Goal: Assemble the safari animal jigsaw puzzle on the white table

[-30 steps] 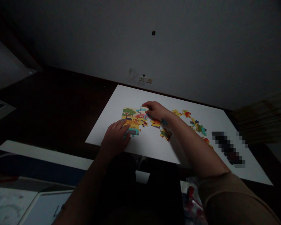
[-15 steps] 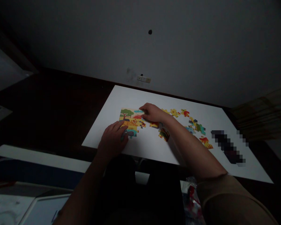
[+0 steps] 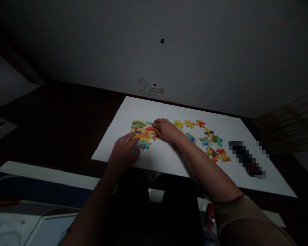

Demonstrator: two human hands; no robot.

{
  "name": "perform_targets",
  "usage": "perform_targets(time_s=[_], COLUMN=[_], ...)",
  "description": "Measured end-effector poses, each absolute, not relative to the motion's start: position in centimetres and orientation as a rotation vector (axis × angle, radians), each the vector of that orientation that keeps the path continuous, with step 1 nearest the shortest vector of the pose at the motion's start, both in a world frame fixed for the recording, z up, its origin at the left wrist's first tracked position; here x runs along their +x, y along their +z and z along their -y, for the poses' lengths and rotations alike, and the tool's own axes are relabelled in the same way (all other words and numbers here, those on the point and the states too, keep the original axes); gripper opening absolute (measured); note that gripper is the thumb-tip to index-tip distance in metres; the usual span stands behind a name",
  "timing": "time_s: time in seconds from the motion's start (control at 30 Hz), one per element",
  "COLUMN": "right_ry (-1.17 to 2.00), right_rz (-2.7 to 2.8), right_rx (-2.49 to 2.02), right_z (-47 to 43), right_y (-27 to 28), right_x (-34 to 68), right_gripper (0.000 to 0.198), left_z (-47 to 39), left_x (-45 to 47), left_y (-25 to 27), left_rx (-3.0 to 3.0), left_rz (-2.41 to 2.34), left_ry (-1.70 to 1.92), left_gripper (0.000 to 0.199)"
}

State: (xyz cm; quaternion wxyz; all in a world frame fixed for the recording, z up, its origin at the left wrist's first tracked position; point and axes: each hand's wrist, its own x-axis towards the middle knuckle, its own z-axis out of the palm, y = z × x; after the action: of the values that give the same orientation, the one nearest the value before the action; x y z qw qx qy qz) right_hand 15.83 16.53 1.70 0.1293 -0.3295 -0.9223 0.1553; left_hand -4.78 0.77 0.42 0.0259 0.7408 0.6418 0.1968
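A partly joined jigsaw puzzle point(image 3: 141, 135), with a green tree, yellow ground and a grey animal, lies flat on the white table. My left hand point(image 3: 124, 150) rests at its lower left, fingers spread flat over the edge. At the upper right of the joined part, my right hand point(image 3: 166, 130) has its thumb and forefinger close together on a puzzle piece point(image 3: 149, 128) with red and blue on it. That hand hides part of this piece. Loose puzzle pieces point(image 3: 178, 123) lie to the right, some partly covered by my right forearm.
More loose pieces point(image 3: 217, 140) spread across the right half of the white table point(image 3: 274, 184). A dark, pixelated object point(image 3: 246, 159) lies near its right end. Behind the table stands a grey wall with a socket strip point(image 3: 157, 89). Light is dim.
My right hand has shifted a little down on the puzzle's right side, and its forearm has swung left, uncovering more loose pieces. The left hand stays in place. The view has tilted slightly.
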Motion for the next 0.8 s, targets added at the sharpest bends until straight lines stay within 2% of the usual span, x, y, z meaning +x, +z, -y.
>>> perform_targets(time_s=[0.1,0.23,0.4,0.57,0.8], right_ry=[0.242,0.239,0.267,0.141,0.033], right_rz=[2.731,2.717,2.694,2.629,2.208], right_rx=[-1.002,-1.178,-1.111,-1.109,-1.843], right_z=[-14.2,-12.0,-9.9,-6.9,-9.7], right_y=[1.0,-0.5,0.3,2.6,2.7], right_x=[15.3,14.4,15.8,20.8,30.5], right_gripper=[0.049,0.068,0.062,0.046,0.035], left_z=[-0.8,-0.9,-1.0,-0.9,-0.9], left_x=[-4.7,-4.6,-4.6,-4.5,-4.4], left_y=[0.3,0.1,0.1,0.4,0.3], left_rx=[2.289,2.311,2.379,2.389,2.357], left_rz=[-2.001,-2.015,-2.008,-2.006,-2.013], left_ry=[0.607,0.625,0.620,0.604,0.598], left_gripper=[0.038,0.038,0.038,0.041,0.041])
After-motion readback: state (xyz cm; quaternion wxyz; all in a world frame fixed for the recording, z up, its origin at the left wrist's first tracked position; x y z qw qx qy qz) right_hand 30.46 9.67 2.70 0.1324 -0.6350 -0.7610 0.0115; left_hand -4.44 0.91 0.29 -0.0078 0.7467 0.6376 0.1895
